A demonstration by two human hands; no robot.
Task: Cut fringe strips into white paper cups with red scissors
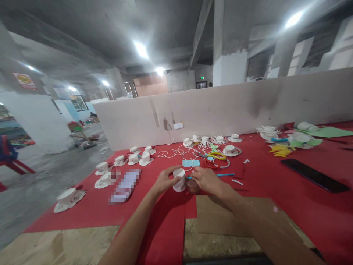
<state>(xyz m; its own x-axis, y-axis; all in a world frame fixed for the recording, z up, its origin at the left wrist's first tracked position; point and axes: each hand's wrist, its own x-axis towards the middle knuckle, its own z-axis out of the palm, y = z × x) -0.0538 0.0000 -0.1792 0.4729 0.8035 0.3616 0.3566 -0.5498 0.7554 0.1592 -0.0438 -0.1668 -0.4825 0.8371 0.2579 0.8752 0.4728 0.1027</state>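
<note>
My left hand (164, 180) is wrapped round a white paper cup (179, 179) just above the red table cover (275, 184). My right hand (205, 179) is closed at the cup's right side, and a blue pen-like tool (224, 175) sticks out from it to the right. A brown round object (193, 187) sits under my right hand, partly hidden. Just beyond lie a light blue paper piece (191, 163), yellow-handled scissors (216, 156) and white paper rings (176, 151).
Several cut paper cups (138, 157) are spread to the left and along the white partition wall (220, 106). A black phone (314, 175) lies at the right, coloured paper scraps (292, 143) beyond it. Brown cardboard (220, 215) lies at the near edge.
</note>
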